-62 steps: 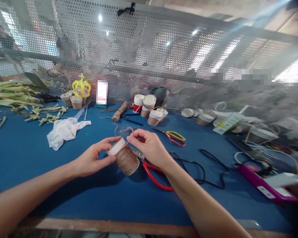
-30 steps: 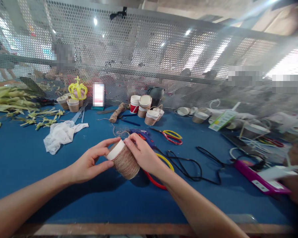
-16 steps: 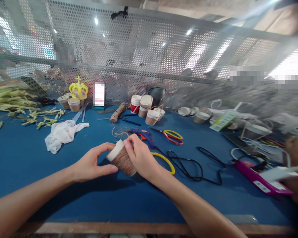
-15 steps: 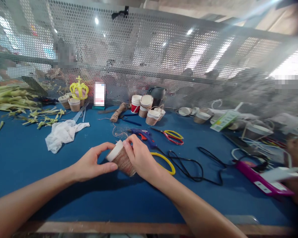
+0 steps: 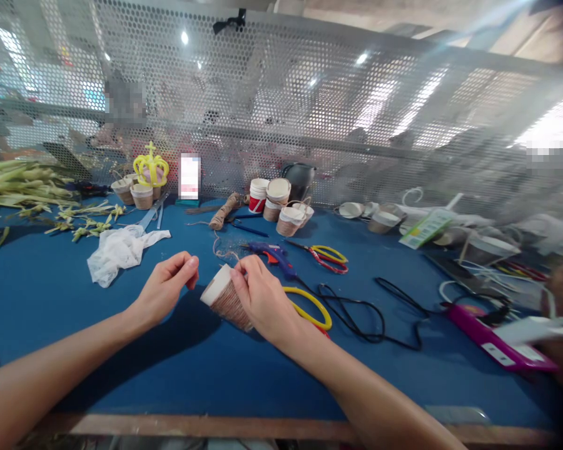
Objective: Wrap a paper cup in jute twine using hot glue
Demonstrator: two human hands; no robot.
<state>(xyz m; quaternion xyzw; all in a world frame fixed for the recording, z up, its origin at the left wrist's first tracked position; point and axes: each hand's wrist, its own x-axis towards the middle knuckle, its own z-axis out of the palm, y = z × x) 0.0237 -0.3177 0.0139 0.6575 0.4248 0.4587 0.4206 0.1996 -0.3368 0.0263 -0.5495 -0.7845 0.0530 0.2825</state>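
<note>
You are holding the twine-wrapped cup (image 5: pixel 226 301) with your right hand (image 5: pixel 259 297), thumb and fingers closing on it near the rim. The cup is tilting, its white band facing the far left, near the middle of the table (image 5: pixel 169 387). Your left hand (image 5: pixel 177 275) is hanging just left of the cup, not touching it; its fingers are curling in against the thumb, and you cannot tell whether anything fine is being pinched there.

A loose twine strand (image 5: pixel 216 247) is trailing from the twine bundle (image 5: pixel 223 212) on the far side towards your right fingertips. The glue gun (image 5: pixel 274 256) is lying just beyond your right hand, and a tool with a yellow handle (image 5: pixel 326 312) is lying partly under your right forearm.

You are apparently working the twine at the edge of the bare band. The next move is probably calling for a steady cup, your left hand supporting the rim, and the strand staying snug.
</note>
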